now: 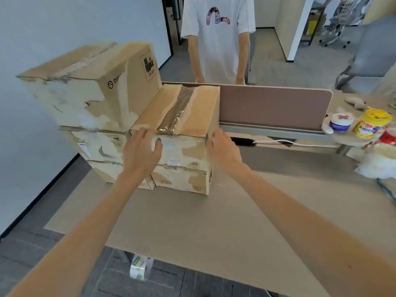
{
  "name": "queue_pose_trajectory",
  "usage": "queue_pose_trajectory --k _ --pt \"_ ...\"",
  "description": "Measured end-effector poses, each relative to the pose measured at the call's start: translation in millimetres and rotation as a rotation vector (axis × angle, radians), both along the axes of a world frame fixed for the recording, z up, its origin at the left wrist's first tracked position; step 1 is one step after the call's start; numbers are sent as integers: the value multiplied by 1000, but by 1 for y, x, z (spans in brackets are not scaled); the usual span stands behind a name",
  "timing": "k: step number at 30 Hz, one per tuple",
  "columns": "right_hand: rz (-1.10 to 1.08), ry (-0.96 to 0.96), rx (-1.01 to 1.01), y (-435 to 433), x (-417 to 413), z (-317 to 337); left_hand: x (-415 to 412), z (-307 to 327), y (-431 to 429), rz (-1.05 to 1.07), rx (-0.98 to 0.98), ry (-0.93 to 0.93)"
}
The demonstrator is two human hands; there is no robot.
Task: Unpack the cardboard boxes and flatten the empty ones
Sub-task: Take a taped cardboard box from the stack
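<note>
Several taped cardboard boxes are stacked at the table's far left. The nearest top box (182, 116) is closed, with torn tape along its lid seam. My left hand (142, 150) lies on its front left edge, fingers curled over the top rim and thumb on the front face. My right hand (222, 144) grips its front right corner. This box rests on a lower box (182, 179). A bigger box (90, 82) sits atop two others (96, 146) to the left.
A person in a white T-shirt (218, 37) stands behind the brown desk divider (274, 106). Jars (371, 123) and plastic packaging (377, 163) crowd the right side. A tape roll (139, 267) lies on the floor under the cardboard-covered table (214, 221).
</note>
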State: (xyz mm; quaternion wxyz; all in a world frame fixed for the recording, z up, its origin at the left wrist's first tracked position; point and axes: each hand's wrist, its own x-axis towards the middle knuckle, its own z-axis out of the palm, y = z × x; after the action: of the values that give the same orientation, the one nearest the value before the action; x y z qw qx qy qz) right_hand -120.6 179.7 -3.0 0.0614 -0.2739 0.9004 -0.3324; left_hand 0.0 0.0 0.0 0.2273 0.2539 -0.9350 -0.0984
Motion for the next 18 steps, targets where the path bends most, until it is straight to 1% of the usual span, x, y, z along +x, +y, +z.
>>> queue_pose_trajectory --k 3,6,10,12,15,18 --pt "-165 -125 -136 -34 -13 -4 -21 -6 -35 4 -58 20" --pt "-266 -244 -229 -65 -23 -3 -46 -4 -59 43 -50 -24" --pt "-383 -337 -281 -92 -36 -8 -71 -6 -67 62 -95 -105" --pt "-426 -352 -305 -97 -40 -14 -80 -10 -65 78 -118 -147" --pt "-431 -331 -387 -95 -44 -23 -88 -14 -61 96 -135 -154" --pt "-406 -302 -415 -91 -47 -31 -90 -10 -62 93 -96 -174"
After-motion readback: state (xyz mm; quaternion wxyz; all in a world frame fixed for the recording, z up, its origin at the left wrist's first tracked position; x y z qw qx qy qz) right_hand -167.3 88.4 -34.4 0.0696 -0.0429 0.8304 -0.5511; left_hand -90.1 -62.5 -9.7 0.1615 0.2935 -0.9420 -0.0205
